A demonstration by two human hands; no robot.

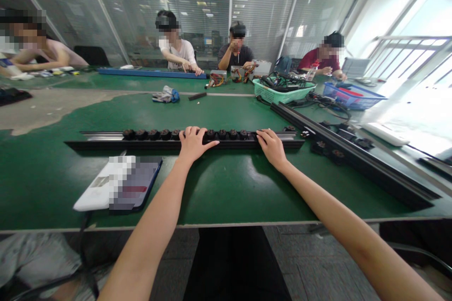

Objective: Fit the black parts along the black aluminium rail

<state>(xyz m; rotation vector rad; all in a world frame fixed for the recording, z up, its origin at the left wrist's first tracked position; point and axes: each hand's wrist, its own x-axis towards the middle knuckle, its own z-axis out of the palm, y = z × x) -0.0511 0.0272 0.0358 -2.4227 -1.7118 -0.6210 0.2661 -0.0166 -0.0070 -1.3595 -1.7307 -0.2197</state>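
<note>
**A:** Where is the long black rail?

**B:** It lies flat across the green table, straight ahead at 12 o'clock. A row of little round knobs sits along its top.

**A:** What do the hands do?

**B:** The left hand lies on top of the rail, fingers spread out flat, gripping nothing. The right hand is at its 3 o'clock, fingertips on the rail, fingers close together. It is not clamped on anything either.

**A:** What else is near?

**B:** A white and dark flat thing lies at 8 o'clock. Another black rail runs off at 2 o'clock. A green basket sits farther back, at 1 o'clock.
</note>
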